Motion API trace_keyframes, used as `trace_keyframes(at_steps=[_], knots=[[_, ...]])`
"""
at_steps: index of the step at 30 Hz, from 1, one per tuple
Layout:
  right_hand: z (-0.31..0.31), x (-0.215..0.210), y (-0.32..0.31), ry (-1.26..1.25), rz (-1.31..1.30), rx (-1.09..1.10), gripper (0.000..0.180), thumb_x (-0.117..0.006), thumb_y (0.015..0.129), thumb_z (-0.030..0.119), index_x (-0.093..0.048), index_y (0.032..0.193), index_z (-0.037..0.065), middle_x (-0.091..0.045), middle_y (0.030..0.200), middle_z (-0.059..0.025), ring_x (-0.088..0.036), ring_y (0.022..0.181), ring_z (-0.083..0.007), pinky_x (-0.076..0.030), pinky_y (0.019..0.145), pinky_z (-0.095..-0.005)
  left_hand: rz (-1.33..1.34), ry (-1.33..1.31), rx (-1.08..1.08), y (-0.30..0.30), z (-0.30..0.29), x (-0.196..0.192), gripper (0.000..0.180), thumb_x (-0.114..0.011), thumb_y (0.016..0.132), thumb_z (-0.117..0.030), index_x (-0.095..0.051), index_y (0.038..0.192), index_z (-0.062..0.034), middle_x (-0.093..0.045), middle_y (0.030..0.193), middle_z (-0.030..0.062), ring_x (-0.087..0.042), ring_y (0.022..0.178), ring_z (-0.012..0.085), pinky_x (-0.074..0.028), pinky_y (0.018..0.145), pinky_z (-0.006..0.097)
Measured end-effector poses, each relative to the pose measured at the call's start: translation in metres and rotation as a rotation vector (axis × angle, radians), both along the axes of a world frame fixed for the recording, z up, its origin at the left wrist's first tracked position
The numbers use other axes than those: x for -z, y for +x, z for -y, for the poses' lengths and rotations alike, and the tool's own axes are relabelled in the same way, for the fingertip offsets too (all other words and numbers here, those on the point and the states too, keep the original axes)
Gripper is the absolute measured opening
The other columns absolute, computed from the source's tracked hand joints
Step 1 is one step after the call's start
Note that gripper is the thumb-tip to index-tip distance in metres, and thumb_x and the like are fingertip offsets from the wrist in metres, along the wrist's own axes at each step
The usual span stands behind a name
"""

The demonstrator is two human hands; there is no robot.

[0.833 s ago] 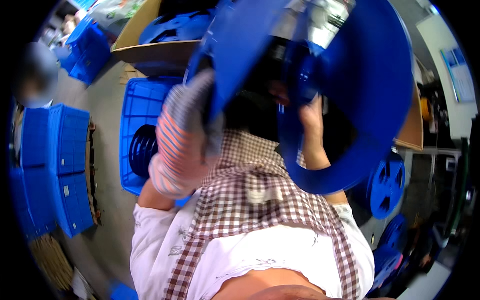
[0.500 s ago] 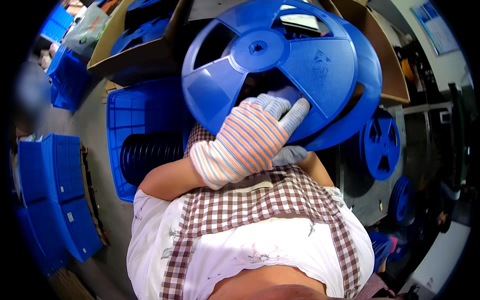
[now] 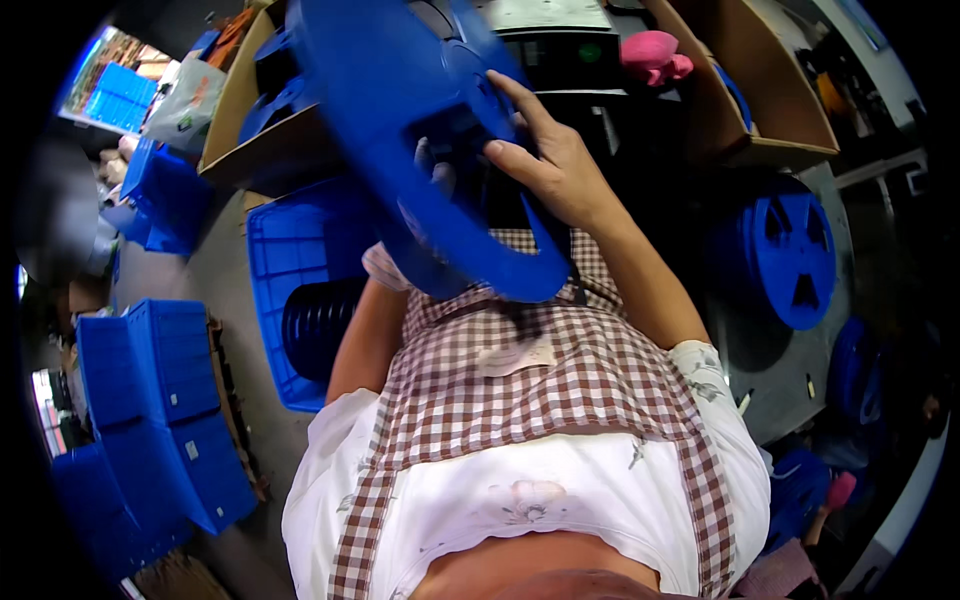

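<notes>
A large blue plastic reel point(image 3: 365, 110) with cut-out openings is tilted in front of my chest, its edge slanting down to the right; it is partly blurred. My left hand point(image 3: 386, 268), in a striped knit glove, holds it from the far left side. Most of that hand is hidden behind the reel, though gloved fingertips show through an opening. My right hand point(image 3: 560, 165) is bare and grips the reel near its hub, with index finger and thumb on the near face.
A blue crate point(image 3: 262, 260) at the left holds a row of black discs point(image 3: 320, 325). Cardboard boxes point(image 3: 270, 150) point(image 3: 790, 150) stand at both far sides. A pink object point(image 3: 652, 55) lies at the back. More blue reels point(image 3: 790, 255) stand at the right, and stacked blue crates point(image 3: 170, 360) at the far left.
The reel has moved left and tipped from facing me to a steep slant. My left hand has gone from its front to behind it, and my right hand has come up onto the hub.
</notes>
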State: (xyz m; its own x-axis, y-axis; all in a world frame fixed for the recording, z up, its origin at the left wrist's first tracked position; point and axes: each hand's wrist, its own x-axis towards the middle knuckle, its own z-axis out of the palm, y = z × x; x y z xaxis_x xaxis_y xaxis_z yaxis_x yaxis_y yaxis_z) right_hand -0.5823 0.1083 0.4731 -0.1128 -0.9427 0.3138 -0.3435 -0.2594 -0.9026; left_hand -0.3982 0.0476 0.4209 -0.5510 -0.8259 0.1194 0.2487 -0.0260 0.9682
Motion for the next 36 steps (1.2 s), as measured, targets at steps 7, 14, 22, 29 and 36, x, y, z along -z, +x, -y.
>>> trace_keyframes(at_steps=[7,14,22,29,36], knots=[[0.015,0.018,0.007,-0.08,-0.318,0.161,0.083,-0.063,0.077,0.053,-0.035,0.144,0.014,-0.06,0.114,-0.0217,-0.061,0.104,-0.0365,-0.05,0.086,-0.0412,-0.489,0.182,0.145,0.001,-0.011,-0.005,0.052,-0.051,0.097,-0.029,-0.031,0.143,-0.0114,-0.05,0.131,0.0128,-0.053,0.119,0.0221,-0.048,0.099,0.037],[0.014,0.009,0.0,0.108,0.122,0.017,0.075,-0.056,0.083,0.058,-0.041,0.141,0.012,-0.064,0.102,-0.0207,-0.065,0.095,-0.0308,-0.05,0.086,-0.0368,-0.385,0.09,-0.02,-0.01,0.005,0.025,0.06,-0.052,0.097,-0.02,-0.02,0.148,-0.0129,-0.051,0.13,0.0137,-0.058,0.112,0.0206,-0.052,0.094,0.033],[0.02,0.015,0.011,0.017,0.143,0.084,0.067,-0.051,0.088,0.052,-0.041,0.142,0.013,-0.052,0.082,-0.0014,-0.054,0.082,-0.0123,-0.045,0.081,-0.0303,-0.498,0.053,0.04,-0.038,0.012,0.002,0.067,-0.057,0.094,-0.024,-0.019,0.148,-0.015,-0.048,0.133,0.0127,-0.056,0.114,0.0206,-0.051,0.094,0.033],[0.021,0.016,0.004,0.125,0.16,0.068,0.064,-0.05,0.089,0.052,-0.041,0.142,0.016,-0.055,0.085,-0.0013,-0.056,0.086,-0.0125,-0.044,0.088,-0.0321,-0.503,0.068,0.024,-0.044,0.011,0.008,0.068,-0.059,0.093,-0.023,-0.02,0.148,-0.0149,-0.045,0.135,0.012,-0.054,0.116,0.0202,-0.05,0.096,0.032],[0.026,0.023,0.005,0.074,0.258,0.051,0.058,-0.054,0.091,0.044,-0.042,0.142,0.018,-0.044,0.078,0.0043,-0.049,0.083,-0.0068,-0.042,0.088,-0.0299,-0.566,0.196,0.076,-0.046,0.019,0.036,0.068,-0.06,0.092,-0.022,-0.021,0.147,-0.0147,-0.042,0.137,0.0113,-0.052,0.119,0.0198,-0.049,0.097,0.032]])
